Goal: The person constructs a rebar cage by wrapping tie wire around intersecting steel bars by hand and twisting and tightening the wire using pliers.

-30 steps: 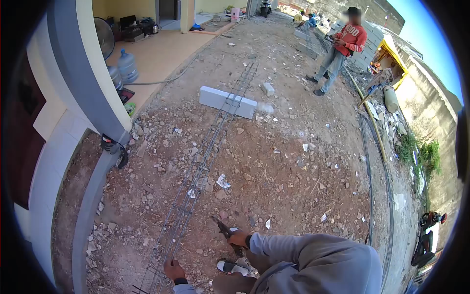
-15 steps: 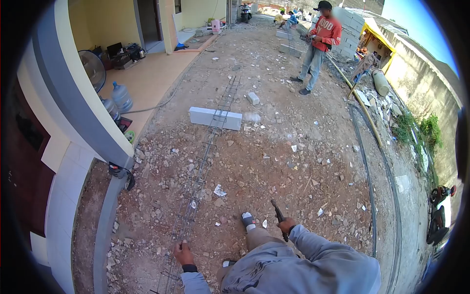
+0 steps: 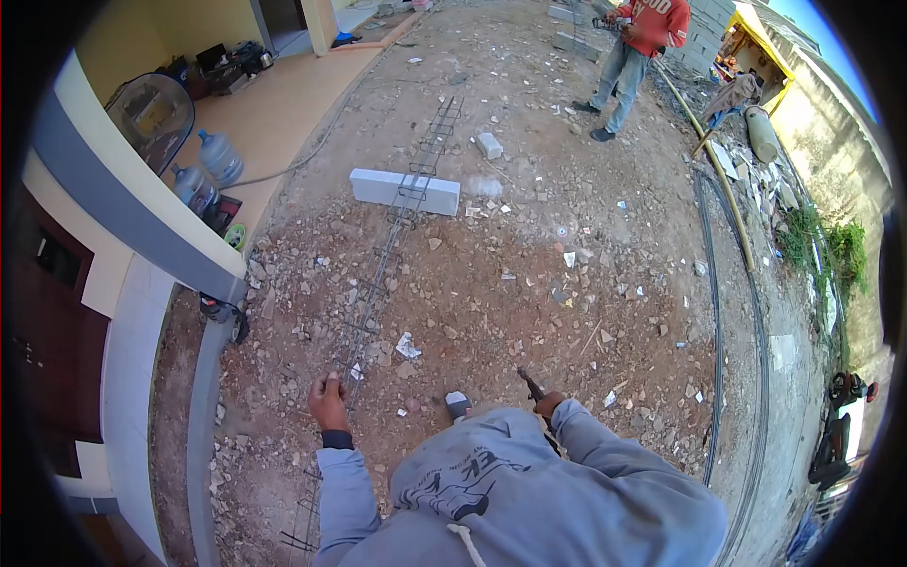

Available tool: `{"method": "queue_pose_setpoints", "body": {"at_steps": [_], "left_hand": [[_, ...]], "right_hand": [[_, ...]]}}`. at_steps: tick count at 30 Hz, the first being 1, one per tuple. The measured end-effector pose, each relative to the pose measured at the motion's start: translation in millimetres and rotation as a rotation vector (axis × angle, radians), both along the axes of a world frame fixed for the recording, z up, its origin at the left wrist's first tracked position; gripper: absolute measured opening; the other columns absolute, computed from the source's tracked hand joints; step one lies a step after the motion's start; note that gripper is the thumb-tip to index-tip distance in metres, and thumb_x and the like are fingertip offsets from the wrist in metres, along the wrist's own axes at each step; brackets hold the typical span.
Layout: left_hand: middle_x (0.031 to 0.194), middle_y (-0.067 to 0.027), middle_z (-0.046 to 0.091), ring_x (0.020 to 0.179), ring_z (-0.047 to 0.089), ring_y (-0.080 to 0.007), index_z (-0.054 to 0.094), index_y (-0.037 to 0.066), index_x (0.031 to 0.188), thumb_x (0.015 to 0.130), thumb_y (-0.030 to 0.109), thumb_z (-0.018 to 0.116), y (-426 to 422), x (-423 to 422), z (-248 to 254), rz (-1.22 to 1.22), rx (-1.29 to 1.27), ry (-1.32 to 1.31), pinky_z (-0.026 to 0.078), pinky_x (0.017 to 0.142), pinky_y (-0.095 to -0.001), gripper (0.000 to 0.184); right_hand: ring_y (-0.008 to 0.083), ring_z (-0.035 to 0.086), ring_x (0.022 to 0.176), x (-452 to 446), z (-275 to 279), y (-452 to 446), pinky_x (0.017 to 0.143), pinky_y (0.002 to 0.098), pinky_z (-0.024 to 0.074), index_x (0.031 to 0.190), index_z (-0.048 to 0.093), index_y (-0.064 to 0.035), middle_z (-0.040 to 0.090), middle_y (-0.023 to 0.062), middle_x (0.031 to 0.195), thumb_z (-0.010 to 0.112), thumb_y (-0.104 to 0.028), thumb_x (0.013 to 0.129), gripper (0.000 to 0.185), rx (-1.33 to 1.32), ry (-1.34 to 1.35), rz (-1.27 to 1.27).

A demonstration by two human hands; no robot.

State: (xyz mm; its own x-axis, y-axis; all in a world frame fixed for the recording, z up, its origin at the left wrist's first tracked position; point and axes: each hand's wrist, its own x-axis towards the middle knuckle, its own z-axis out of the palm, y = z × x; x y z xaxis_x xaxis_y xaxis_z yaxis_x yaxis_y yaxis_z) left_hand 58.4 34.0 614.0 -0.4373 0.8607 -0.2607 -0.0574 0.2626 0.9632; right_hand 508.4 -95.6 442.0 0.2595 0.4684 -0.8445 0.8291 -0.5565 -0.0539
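Starting with the head view, can any writing be made out?

"Only scraps. On the wearer's grey hoodie (image 3: pixel 567 501) I get a large 'EK'; the smaller lettering under it is too slanted to read. A co-worker's red top (image 3: pixel 654 24) shows 'OOD', but the frame's upper edge cuts off the print, and the head with it."

And the wearer's hands?

"The right hand (image 3: pixel 547 405) is wrapped round a dark tool (image 3: pixel 531 383), its lower end lost behind the sleeve. The left hand (image 3: pixel 329 404) has its fingers bent in near the thumb, a small gap at most; I can't tell whether it pinches anything."

Where's the steel cage (image 3: pixel 376 283)?

"Stretched along the rubble-strewn ground (image 3: pixel 605 255), just beside that left hand, its far part lying across a pale block (image 3: pixel 378 187). The near part runs partly behind the left forearm."
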Motion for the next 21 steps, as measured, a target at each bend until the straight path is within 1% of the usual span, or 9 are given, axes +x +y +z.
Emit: {"method": "queue_pose_setpoints", "body": {"at_steps": [1, 3, 5, 8, 11, 13, 14, 15, 21], "left_hand": [[0.067, 0.0010, 0.055, 0.058, 0.050, -0.0067, 0.061, 0.005, 0.088, 0.088, 0.020, 0.060, 12, 6, -7, -0.035, 0.032, 0.011, 0.041, 0.051, -0.0217, 0.015], [0.070, 0.0003, 0.057, 0.058, 0.050, -0.0064, 0.061, 0.004, 0.088, 0.088, 0.020, 0.060, 30, 28, -10, -0.032, 0.053, 0.008, 0.041, 0.051, -0.0212, 0.016], [0.071, -0.0005, 0.059, 0.059, 0.052, -0.0066, 0.061, 0.004, 0.088, 0.088, 0.020, 0.060, 37, 43, -19, -0.049, 0.029, -0.088, 0.042, 0.051, -0.0213, 0.016], [0.072, -0.0010, 0.060, 0.060, 0.054, -0.0076, 0.061, 0.004, 0.088, 0.088, 0.019, 0.060, 44, 59, -41, -0.064, -0.078, -0.099, 0.043, 0.051, -0.0218, 0.015], [0.073, -0.0006, 0.060, 0.060, 0.055, -0.0075, 0.062, 0.004, 0.088, 0.088, 0.018, 0.059, 57, 66, -58, -0.025, -0.120, -0.184, 0.045, 0.052, -0.0220, 0.014], [0.073, -0.0009, 0.061, 0.059, 0.055, -0.0074, 0.062, 0.004, 0.089, 0.088, 0.018, 0.059, 73, 72, -60, -0.042, -0.147, -0.246, 0.045, 0.052, -0.0217, 0.014], [0.074, -0.0010, 0.061, 0.059, 0.055, -0.0074, 0.062, 0.004, 0.089, 0.088, 0.018, 0.058, 84, 76, -61, -0.051, -0.155, -0.275, 0.045, 0.052, -0.0216, 0.015], [0.074, -0.0011, 0.061, 0.060, 0.056, -0.0078, 0.062, 0.004, 0.091, 0.088, 0.018, 0.058, 96, 82, -64, -0.063, -0.161, -0.270, 0.045, 0.052, -0.0221, 0.015], [0.074, -0.0009, 0.059, 0.060, 0.055, -0.0083, 0.060, 0.005, 0.091, 0.089, 0.016, 0.056, 194, 134, -82, -0.185, -0.167, -0.299, 0.046, 0.052, -0.0228, 0.013]], "right_hand": [[0.0316, 0.064, 0.092, 11, -2, 9, 0.080, 0.0393, 0.0498, 0.095, 0.068, -0.0019, 0.067, 0.0180, 0.095, 0.065, -0.043, 0.074, 0.046, 0.060, 0.004, 0.084], [0.0324, 0.065, 0.089, 15, 49, 30, 0.078, 0.0399, 0.0501, 0.091, 0.068, -0.0016, 0.067, 0.0182, 0.090, 0.065, -0.043, 0.073, 0.045, 0.132, -0.008, -0.108], [0.0332, 0.063, 0.095, 26, 61, 43, 0.080, 0.0398, 0.0498, 0.099, 0.066, -0.0036, 0.067, 0.0187, 0.097, 0.063, -0.038, 0.075, 0.042, 0.136, -0.041, -0.093], [0.0284, 0.066, 0.068, 55, 33, 33, 0.063, 0.0382, 0.0515, 0.079, 0.067, -0.0005, 0.066, 0.0162, 0.072, 0.065, -0.037, 0.075, 0.037, 0.248, 0.011, -0.225], [0.0252, 0.064, 0.057, 72, 22, 14, 0.054, 0.0359, 0.0502, 0.075, 0.066, 0.0003, 0.065, 0.0149, 0.064, 0.063, -0.036, 0.077, 0.036, 0.214, -0.023, -0.268], [0.0364, 0.062, 0.093, 82, 25, 8, 0.082, 0.0416, 0.0489, 0.097, 0.067, -0.0046, 0.065, 0.0230, 0.095, 0.057, -0.042, 0.080, 0.042, -0.025, 0.029, -0.164], [0.0377, 0.061, 0.094, 81, 29, 4, 0.084, 0.0419, 0.0481, 0.098, 0.066, -0.0058, 0.064, 0.0234, 0.096, 0.054, -0.043, 0.082, 0.042, -0.039, 0.008, -0.317], [0.0386, 0.060, 0.096, 82, 31, 6, 0.085, 0.0424, 0.0469, 0.100, 0.066, -0.0059, 0.063, 0.0241, 0.098, 0.052, -0.043, 0.084, 0.043, -0.086, -0.015, 0.019], [0.0327, 0.064, 0.091, 93, 30, 59, 0.079, 0.0403, 0.0493, 0.096, 0.066, -0.0018, 0.065, 0.0215, 0.094, 0.061, -0.041, 0.077, 0.044, -0.118, -0.007, -0.254]]}}
